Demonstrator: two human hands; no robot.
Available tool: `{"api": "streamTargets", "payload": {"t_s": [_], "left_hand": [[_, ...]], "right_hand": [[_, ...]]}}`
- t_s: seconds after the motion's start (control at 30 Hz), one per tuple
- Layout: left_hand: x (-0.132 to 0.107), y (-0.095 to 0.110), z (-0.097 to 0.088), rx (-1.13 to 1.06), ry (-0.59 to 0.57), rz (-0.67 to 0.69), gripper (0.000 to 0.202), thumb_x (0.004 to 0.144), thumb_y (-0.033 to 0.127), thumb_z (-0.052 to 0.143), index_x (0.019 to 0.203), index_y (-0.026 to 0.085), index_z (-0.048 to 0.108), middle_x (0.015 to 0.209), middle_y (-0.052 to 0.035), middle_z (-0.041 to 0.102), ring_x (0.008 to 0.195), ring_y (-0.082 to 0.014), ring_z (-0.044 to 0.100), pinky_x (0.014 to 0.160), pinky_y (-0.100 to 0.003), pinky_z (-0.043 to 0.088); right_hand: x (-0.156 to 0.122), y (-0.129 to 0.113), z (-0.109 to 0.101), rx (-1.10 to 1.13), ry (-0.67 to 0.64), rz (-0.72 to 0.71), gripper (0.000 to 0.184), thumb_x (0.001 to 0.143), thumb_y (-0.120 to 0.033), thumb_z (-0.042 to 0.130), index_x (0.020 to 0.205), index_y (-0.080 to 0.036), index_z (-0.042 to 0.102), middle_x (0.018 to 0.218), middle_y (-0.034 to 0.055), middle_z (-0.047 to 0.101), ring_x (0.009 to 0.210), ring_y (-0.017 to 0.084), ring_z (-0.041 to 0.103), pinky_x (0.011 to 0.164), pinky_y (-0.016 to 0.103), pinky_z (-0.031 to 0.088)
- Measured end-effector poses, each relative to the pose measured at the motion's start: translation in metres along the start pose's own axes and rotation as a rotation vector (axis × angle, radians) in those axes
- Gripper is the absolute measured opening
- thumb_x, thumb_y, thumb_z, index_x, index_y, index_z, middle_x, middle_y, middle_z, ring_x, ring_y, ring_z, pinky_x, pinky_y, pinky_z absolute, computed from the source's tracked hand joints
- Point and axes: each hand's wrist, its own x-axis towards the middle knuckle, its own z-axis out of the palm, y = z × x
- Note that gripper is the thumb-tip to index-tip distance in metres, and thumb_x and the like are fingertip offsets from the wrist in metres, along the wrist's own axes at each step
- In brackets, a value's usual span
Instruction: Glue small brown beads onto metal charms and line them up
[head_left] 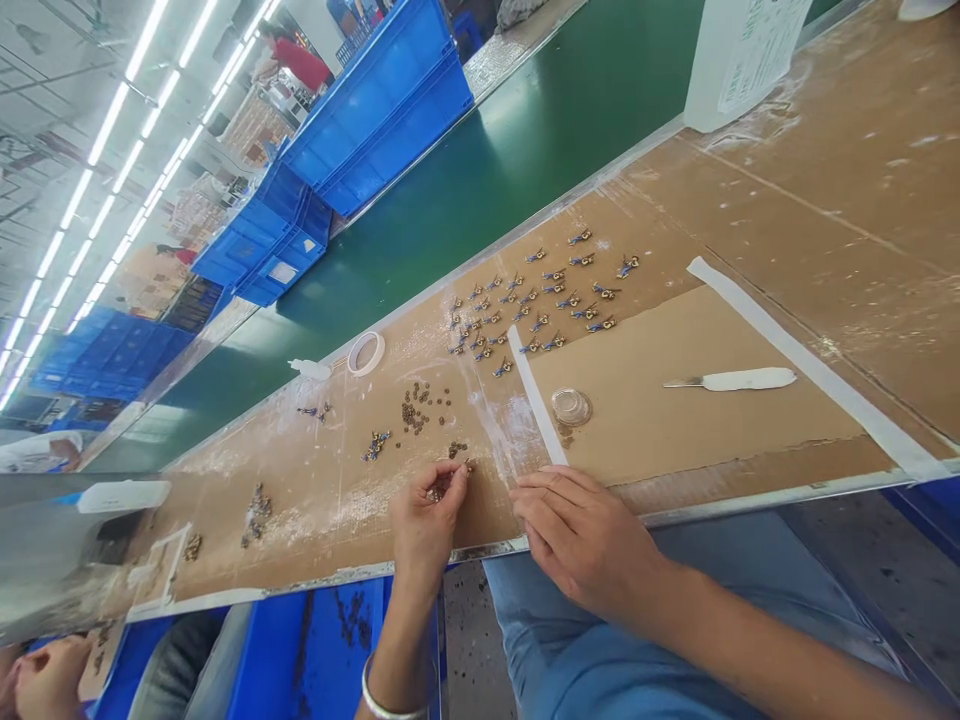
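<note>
My left hand point(427, 520) rests at the near edge of a brown cardboard-covered bench point(825, 200), fingers pinched together on a tiny dark part that I cannot name, beside a small pile of such parts point(457, 450). My right hand point(585, 540) lies flat on the bench edge, fingers stretched out, holding nothing. Beyond my hands, many small gold-and-blue pieces point(540, 295) lie in rows. More brown parts point(417, 408) are scattered left of them. A clear round dish point(571, 407) and a white-handled knife point(735, 380) lie on the cardboard sheet to the right.
A roll of tape point(366, 353) and a small white bottle point(311, 369) sit by the green conveyor belt point(487, 170). Blue crates point(382, 110) stand beyond it. A white box point(742, 55) is at the far right. Another person's hand point(45, 680) shows at bottom left.
</note>
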Motion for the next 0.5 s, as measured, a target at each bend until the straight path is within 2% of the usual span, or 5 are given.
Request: {"api": "streamTargets", "payload": {"t_s": [0.23,0.5], "left_hand": [[-0.001,0.004,0.001,0.082,-0.017,0.034,0.021,0.074,0.040,0.067,0.072,0.022,0.076,0.068,-0.0016,0.074,0.063,-0.0173,0.065,0.062,-0.027,0.049],[-0.002,0.012,0.001,0.242,-0.016,0.220,0.019,0.079,0.034,0.062,0.071,0.021,0.074,0.067,-0.0010,0.073,0.064,-0.0170,0.066,0.066,-0.028,0.048]], "right_hand": [[-0.001,-0.001,0.001,-0.002,0.015,0.005,0.020,0.088,-0.005,0.049,0.103,-0.011,0.060,0.096,0.0086,0.068,0.103,0.021,0.062,0.101,0.037,0.046],[0.000,0.000,0.002,0.037,0.011,0.019,0.016,0.089,-0.006,0.049,0.099,-0.012,0.060,0.093,0.0087,0.067,0.102,0.022,0.062,0.099,0.039,0.048]]}}
